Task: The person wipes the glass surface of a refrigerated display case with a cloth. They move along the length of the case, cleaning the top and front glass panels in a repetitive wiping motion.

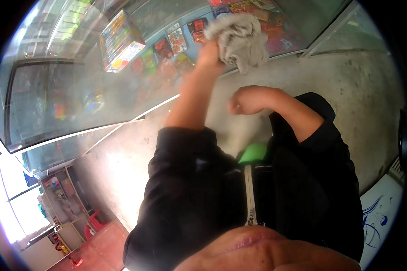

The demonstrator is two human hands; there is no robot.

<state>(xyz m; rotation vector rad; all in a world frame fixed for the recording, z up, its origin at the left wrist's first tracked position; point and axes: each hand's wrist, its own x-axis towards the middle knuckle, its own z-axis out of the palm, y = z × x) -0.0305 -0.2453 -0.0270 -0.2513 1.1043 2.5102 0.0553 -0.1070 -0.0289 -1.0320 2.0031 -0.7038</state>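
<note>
My left hand (210, 56) grips a crumpled grey-white cloth (244, 40) over the front edge of a glass display counter (122, 98). The cloth's lower folds hang past that edge. Under the glass, near this hand, lie small snack packets (176, 38) and larger red packets (274, 34). My right hand (249, 100) is curled in front of my body, apart from the counter, with the concrete floor beyond it. Nothing shows in its folded fingers, though it is slightly blurred.
A colourful carton (122, 42) stands at the counter's far left part. Shelves (62, 193), a red plastic chair (95, 223) and a red surface (98, 249) are at lower left. On the right is a white panel with blue drawings (381, 216). A green object (254, 153) shows below my jacket.
</note>
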